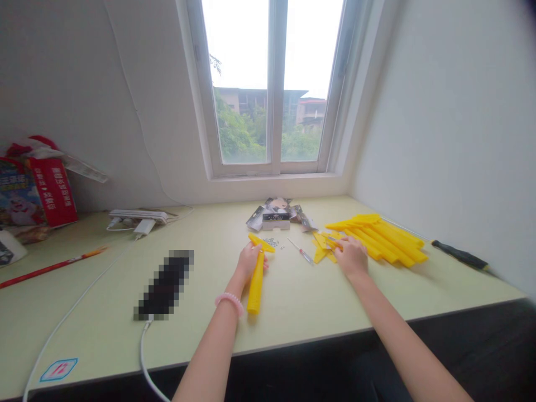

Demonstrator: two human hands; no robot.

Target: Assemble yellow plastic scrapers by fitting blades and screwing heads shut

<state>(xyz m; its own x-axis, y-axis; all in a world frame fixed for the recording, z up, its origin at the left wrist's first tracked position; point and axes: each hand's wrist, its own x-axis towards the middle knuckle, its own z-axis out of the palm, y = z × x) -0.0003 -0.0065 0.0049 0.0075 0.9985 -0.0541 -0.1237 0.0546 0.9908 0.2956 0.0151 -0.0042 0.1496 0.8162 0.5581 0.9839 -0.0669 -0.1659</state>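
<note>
My left hand (248, 262) is wrapped round a yellow T-shaped piece, made of a long handle (255, 285) with a flat crosspiece (262, 243) at its top. At the right, my right hand (352, 256) is over a small pile of flat yellow pieces (320, 254), its fingers bent onto them; whether it grips one is hidden. A small screwdriver (300, 251) lies between the hands. Behind them is a scatter of small metal screws (272, 242). Several long yellow handles (385, 240) lie side by side beyond my right hand.
Small dark boxes (276, 220) stand near the window. A black-handled tool (459, 255) lies by the right wall. To the left are a blurred-out phone (165, 287) with a white cable, a power strip (140, 215), a red stick (50, 268) and a red box (54, 190).
</note>
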